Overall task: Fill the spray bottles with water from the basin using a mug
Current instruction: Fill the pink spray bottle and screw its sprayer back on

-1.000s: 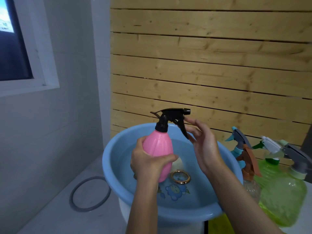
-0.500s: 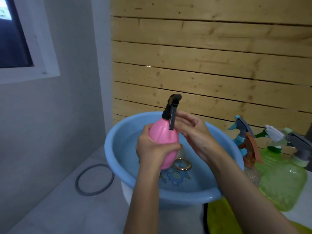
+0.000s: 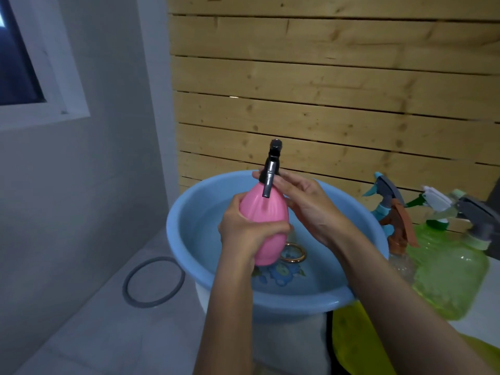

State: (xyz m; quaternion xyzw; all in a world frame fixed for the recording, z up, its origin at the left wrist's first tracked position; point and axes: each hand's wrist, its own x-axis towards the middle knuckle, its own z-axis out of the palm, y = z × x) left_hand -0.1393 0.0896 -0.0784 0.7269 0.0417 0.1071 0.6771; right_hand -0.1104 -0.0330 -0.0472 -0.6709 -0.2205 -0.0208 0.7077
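My left hand point(image 3: 243, 234) grips the body of a pink spray bottle point(image 3: 263, 215) and holds it upright above the blue basin point(image 3: 186, 255) of water. My right hand point(image 3: 303, 204) has its fingers round the bottle's neck, just under the black trigger head point(image 3: 272, 166), whose trigger points toward me. In the water behind the bottle lies a mug, of which only the gold rim point(image 3: 293, 253) shows.
Right of the basin stand several more spray bottles: a clear one with an orange head point(image 3: 400, 239), a large green one point(image 3: 449, 269), and a teal-and-grey head point(image 3: 384, 188). A grey ring point(image 3: 153, 282) lies on the floor at left. A wooden slat wall stands behind.
The black trigger head has turned from pointing right to facing me. My right hand has closed in round the bottle's neck. The bottle has risen slightly.
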